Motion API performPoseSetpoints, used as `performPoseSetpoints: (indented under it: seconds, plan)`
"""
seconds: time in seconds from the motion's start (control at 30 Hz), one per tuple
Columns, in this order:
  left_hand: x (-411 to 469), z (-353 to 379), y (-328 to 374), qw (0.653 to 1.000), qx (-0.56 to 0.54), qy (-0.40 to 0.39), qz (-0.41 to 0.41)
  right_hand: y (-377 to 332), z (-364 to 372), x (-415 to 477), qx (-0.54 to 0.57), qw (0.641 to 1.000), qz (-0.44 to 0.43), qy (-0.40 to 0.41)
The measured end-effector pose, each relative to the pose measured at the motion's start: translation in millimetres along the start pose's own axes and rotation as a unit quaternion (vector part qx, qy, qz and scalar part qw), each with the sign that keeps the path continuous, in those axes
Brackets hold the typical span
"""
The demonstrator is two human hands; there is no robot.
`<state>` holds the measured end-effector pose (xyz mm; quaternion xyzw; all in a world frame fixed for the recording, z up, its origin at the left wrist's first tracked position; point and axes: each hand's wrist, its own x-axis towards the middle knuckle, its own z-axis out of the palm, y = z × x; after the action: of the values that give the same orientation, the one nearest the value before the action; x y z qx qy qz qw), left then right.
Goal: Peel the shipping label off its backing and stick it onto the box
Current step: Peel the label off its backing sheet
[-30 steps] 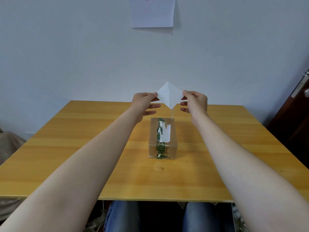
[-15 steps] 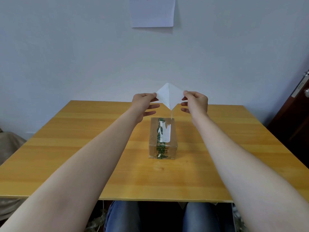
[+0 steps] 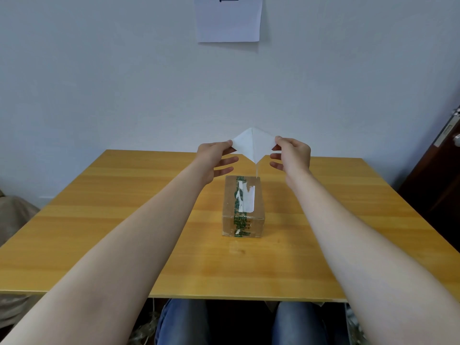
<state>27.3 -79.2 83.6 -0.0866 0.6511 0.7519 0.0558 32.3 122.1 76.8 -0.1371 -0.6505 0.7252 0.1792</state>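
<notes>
A small cardboard box [image 3: 243, 221] with green printed tape and white label remnants on top sits in the middle of the wooden table [image 3: 124, 220]. Above its far end I hold a white shipping label sheet [image 3: 252, 146] in the air, spread into a diamond shape with a crease down its middle. My left hand [image 3: 214, 158] pinches its left corner and my right hand [image 3: 292, 155] pinches its right corner. The sheet's lower tip hangs just above the box's far edge. I cannot tell which layer is label and which is backing.
A white paper sheet [image 3: 229, 18] is stuck on the wall above. A dark door [image 3: 438, 170] with a handle stands at the right. My knees in jeans [image 3: 184, 322] are under the near table edge.
Both hands stay at the sheet's corners; the two halves have spread slightly wider apart. The box has not moved.
</notes>
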Motion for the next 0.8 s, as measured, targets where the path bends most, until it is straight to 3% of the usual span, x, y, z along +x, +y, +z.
performPoseSetpoints:
  seconds: [0.8]
  plan:
    - [0.4, -4.0, -1.2, 0.999, -0.018, 0.004, -0.029, 1.5, -2.0, 2.5, 0.031, 0.999, 0.032, 0.012]
